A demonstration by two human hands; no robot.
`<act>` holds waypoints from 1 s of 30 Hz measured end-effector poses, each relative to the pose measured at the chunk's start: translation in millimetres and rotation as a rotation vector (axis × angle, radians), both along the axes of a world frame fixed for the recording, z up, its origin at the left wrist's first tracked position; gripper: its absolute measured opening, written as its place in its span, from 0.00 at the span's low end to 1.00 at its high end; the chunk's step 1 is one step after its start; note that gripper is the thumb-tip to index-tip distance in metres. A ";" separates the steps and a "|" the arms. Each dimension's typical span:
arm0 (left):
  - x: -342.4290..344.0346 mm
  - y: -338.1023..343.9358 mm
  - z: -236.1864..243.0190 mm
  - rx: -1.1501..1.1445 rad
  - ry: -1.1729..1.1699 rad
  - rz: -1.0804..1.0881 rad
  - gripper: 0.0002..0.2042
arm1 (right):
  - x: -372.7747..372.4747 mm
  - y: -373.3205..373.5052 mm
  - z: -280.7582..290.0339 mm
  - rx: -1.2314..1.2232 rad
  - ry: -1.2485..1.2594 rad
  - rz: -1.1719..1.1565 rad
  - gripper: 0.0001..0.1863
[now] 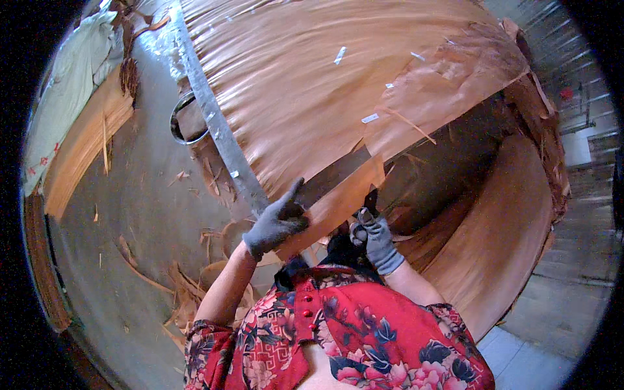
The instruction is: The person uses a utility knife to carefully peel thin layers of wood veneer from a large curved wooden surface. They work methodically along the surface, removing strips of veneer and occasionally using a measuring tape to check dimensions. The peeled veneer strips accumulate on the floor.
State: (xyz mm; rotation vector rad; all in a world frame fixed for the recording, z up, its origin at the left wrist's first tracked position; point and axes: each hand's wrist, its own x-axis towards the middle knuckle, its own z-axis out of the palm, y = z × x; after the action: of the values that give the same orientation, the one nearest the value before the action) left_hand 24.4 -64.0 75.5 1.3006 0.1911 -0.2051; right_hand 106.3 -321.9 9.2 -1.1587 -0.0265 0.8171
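My left hand (pixel 276 224), in a grey glove, grips a long narrow strip of orange-brown wood veneer (pixel 344 201) near its lower left end. The index finger points up and away along a dark flat band (pixel 335 174) beside the strip. Close to the strip's right side, my gloved right hand (pixel 376 240) is closed round a knife (pixel 370 197), its dark blade pointing up. A wide stack of thin veneer sheets (pixel 292 84) spreads out just beyond both hands. Part of the knife's handle is hidden by my fingers.
A long pale straight bar (pixel 218 130) lies along the stack's left edge. A round dark-rimmed container (pixel 188 120) stands left of it. Veneer scraps (pixel 185 286) litter the floor at lower left. More veneer (pixel 494 221) curves down at right; another stack (pixel 91 149) is far left.
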 end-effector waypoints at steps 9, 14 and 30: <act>88.0 11.2 -34.3 1.471 -0.320 0.020 0.38 | 26.9 7.7 -18.7 -0.391 0.160 -0.368 0.10; 167.9 -4.7 -86.6 1.437 -0.501 0.155 0.39 | 37.5 -14.3 -49.9 -0.228 0.070 -0.491 0.29; 201.4 -27.9 -76.9 1.451 -0.322 0.009 0.41 | 47.9 30.1 -31.2 -0.249 0.260 -0.352 0.10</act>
State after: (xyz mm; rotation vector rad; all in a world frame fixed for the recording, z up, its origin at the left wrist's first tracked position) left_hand 225.8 -91.8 -1.3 2.7410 0.0428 0.2244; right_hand 154.2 -291.8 -22.0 -1.2354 0.4933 0.6620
